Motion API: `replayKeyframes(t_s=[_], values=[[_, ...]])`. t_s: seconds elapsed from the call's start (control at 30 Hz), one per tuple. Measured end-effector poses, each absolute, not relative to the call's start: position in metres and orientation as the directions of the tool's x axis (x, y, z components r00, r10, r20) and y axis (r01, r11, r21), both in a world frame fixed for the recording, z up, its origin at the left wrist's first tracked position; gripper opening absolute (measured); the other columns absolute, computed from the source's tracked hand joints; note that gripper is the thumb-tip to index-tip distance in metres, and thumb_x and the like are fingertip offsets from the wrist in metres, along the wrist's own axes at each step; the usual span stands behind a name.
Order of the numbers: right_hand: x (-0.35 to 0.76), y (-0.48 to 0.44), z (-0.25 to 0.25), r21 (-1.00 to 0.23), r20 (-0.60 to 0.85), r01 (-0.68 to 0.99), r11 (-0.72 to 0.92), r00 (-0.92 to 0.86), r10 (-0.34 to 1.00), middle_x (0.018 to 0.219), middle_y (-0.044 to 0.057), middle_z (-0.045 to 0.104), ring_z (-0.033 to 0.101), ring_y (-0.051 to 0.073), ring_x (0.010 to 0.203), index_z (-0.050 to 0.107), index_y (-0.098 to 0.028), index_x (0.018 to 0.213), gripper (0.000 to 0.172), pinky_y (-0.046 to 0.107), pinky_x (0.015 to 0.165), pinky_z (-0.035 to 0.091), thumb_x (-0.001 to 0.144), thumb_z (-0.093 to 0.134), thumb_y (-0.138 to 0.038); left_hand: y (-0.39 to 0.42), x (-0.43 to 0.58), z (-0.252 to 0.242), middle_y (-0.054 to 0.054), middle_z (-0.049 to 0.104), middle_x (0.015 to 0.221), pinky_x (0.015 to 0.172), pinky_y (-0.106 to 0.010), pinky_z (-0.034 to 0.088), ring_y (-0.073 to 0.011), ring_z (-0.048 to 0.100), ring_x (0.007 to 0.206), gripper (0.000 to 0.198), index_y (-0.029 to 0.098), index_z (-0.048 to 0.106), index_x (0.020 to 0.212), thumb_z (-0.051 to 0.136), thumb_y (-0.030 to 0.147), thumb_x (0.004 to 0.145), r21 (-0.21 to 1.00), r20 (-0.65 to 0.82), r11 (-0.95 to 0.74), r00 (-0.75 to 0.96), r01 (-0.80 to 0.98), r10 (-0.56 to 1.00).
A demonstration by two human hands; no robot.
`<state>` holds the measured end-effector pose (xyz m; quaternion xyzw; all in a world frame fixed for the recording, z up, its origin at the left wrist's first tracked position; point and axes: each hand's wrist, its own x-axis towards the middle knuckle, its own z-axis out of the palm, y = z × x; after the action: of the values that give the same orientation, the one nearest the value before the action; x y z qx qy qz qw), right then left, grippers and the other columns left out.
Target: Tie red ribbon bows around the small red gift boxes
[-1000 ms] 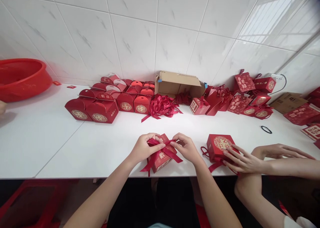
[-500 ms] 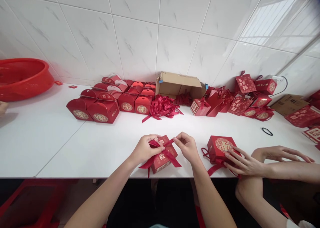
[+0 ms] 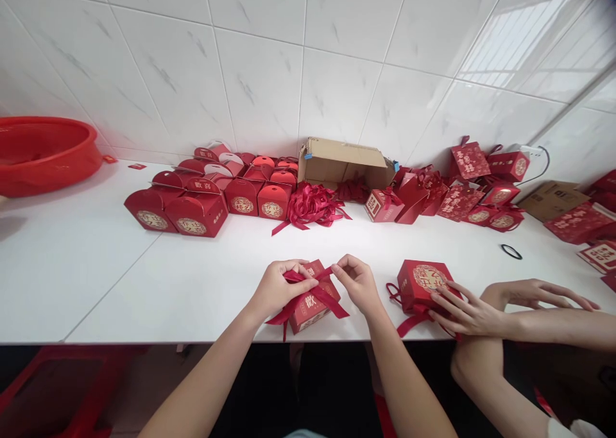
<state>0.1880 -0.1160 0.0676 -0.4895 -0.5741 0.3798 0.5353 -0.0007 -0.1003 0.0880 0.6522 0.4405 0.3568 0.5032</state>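
Observation:
A small red gift box sits near the front edge of the white table, with a red ribbon crossed over its top. My left hand pinches the ribbon at the box's left side. My right hand pinches the ribbon's other end just right of the box. Both hands are closed on the ribbon, whose loose tails hang down over the box's front.
Another person's hands rest on a second red box to my right. Rows of finished red boxes, a heap of ribbons, an open cardboard carton, more boxes and a red basin line the tiled wall.
My hands have drawn slightly apart along the ribbon over the box. The other person's hands have barely shifted.

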Motion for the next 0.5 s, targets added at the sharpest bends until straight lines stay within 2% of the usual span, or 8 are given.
replayKeyframes(t_s=[0.2,0.33,0.5], values=[[0.185,-0.116,0.061,-0.917,0.333,0.264,0.300,0.091,0.939,0.062,-0.001,0.050,0.048,0.012,0.057,0.050,-0.019,0.064,0.026,0.026,0.054,0.041,0.081,0.058,-0.037,-0.100,-0.003,0.082,-0.010,0.067,0.111,0.083,-0.034,0.049,-0.0247,0.064,0.096,0.029,0.016,0.052,0.054,0.071,0.034,0.068,0.974,0.036,-0.117,0.376,0.196,0.926],[0.184,-0.117,0.056,-0.907,0.349,0.293,0.304,0.117,0.930,0.061,-0.001,0.050,0.047,0.013,0.057,0.051,-0.019,0.064,0.025,0.026,0.054,0.040,0.082,0.058,-0.036,-0.101,-0.004,0.082,-0.009,0.068,0.109,0.081,-0.033,0.049,-0.0241,0.065,0.094,0.027,0.016,0.053,0.055,0.070,0.031,0.069,0.974,0.042,-0.123,0.385,0.189,0.922],[0.181,-0.119,0.053,-0.928,0.325,0.237,0.288,0.137,0.936,0.062,-0.001,0.051,0.048,0.013,0.058,0.051,-0.019,0.067,0.027,0.026,0.055,0.041,0.083,0.057,-0.040,-0.100,-0.003,0.087,-0.009,0.067,0.108,0.076,-0.031,0.050,-0.0236,0.064,0.092,0.025,0.015,0.054,0.060,0.069,0.032,0.070,0.976,0.028,-0.114,0.409,0.187,0.912]])
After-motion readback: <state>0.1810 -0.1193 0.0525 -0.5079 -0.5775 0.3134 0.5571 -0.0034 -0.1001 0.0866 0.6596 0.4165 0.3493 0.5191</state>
